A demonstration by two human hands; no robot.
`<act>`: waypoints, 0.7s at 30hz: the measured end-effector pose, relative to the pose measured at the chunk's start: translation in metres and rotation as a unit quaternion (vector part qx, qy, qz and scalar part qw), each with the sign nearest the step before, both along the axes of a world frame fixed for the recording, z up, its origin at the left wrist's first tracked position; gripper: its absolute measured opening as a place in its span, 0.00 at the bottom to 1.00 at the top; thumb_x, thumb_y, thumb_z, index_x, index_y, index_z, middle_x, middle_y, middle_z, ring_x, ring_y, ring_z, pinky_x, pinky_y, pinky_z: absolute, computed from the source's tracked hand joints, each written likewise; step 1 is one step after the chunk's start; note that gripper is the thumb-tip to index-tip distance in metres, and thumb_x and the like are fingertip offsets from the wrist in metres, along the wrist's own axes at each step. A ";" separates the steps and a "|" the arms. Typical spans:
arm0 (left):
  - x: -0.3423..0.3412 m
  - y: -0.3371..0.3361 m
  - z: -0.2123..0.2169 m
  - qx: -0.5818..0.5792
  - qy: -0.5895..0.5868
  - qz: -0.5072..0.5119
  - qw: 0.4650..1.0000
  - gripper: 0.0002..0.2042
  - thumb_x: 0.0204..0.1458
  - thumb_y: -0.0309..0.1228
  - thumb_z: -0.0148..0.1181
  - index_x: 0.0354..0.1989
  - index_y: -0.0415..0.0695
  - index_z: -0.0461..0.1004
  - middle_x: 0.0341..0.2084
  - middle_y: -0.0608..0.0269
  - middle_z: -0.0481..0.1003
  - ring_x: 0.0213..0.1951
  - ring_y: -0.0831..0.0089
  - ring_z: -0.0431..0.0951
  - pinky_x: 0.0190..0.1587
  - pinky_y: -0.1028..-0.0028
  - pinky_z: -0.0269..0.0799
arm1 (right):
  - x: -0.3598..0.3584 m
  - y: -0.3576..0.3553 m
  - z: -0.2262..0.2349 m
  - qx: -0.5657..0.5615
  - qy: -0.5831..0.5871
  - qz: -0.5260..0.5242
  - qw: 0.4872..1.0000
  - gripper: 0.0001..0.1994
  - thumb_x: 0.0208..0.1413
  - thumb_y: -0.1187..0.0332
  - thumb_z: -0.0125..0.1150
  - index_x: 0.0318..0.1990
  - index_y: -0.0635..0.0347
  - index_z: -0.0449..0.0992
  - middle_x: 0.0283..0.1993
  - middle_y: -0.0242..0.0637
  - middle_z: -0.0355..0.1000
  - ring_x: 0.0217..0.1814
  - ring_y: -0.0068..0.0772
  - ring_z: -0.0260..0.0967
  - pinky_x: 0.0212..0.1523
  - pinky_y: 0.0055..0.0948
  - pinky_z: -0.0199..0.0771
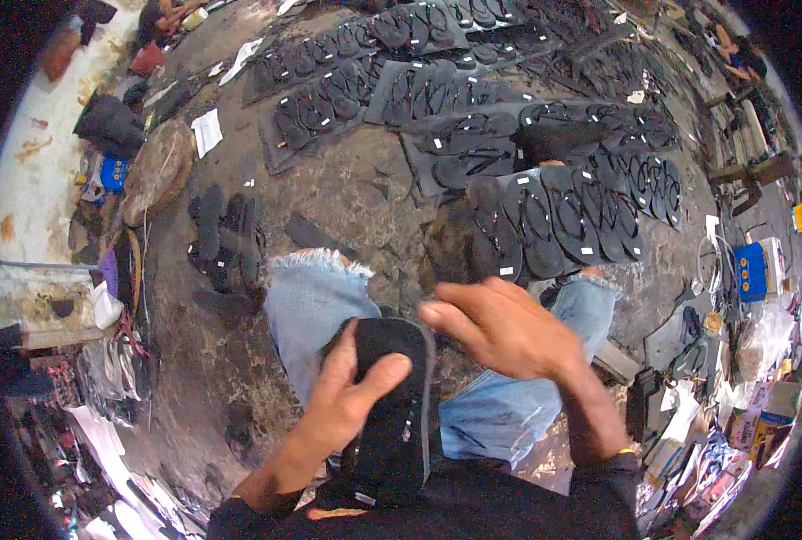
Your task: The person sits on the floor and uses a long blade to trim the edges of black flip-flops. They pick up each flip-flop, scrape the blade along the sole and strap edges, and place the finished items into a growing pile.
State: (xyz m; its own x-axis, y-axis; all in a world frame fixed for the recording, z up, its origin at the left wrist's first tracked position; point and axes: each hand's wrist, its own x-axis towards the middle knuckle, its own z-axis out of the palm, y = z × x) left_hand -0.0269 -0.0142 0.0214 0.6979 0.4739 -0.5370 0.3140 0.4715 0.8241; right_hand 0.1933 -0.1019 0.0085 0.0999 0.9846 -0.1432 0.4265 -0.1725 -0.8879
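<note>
My left hand (351, 391) is wrapped around a black flip-flop (392, 432), which stands lengthwise over my lap with its toe end away from me. The thumb lies across its dark face, and the fingers go behind its left side. A grey edge runs along the right side of the sole. Just right of the toe end, my right hand (513, 328) is closed in a pinch with its fingertips close to that edge. What the pinch holds, if anything, is too small and blurred to make out.
Rows of black flip-flops (554, 220) with small white tags cover the floor ahead. More black footwear (225, 238) lies left of my knee. A round wooden block (160, 171) sits farther left. At right are a blue box (750, 272) and piled scraps. Another person (160, 18) is at far left.
</note>
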 end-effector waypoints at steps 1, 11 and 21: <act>0.008 0.001 0.007 0.011 0.001 -0.024 1.000 0.19 0.62 0.33 0.65 0.58 0.41 0.67 0.44 0.67 0.74 0.44 0.79 0.74 0.51 0.75 0.72 | 0.000 0.010 -0.009 0.049 0.010 -0.038 0.998 0.24 0.72 0.51 0.46 0.34 0.66 0.70 0.22 0.44 0.68 0.27 0.47 0.70 0.31 0.46 0.68; 0.030 0.018 0.013 -0.116 -0.215 0.299 0.922 0.15 0.60 0.27 0.65 0.55 0.46 0.75 0.45 0.62 0.82 0.46 0.66 0.84 0.52 0.61 0.84 | -0.024 -0.097 -0.078 0.147 0.086 -0.450 0.877 0.23 0.74 0.50 0.41 0.45 0.62 0.75 0.20 0.27 0.62 0.18 0.19 0.59 0.20 0.23 0.58; 0.031 -0.023 -0.014 -0.215 -0.239 0.254 0.912 0.13 0.61 0.28 0.65 0.53 0.48 0.78 0.48 0.63 0.82 0.51 0.66 0.82 0.56 0.58 0.81 | -0.141 -0.184 -0.078 -0.003 0.023 -0.311 0.950 0.20 0.69 0.52 0.50 0.45 0.63 0.76 0.19 0.39 0.67 0.19 0.34 0.68 0.25 0.35 0.67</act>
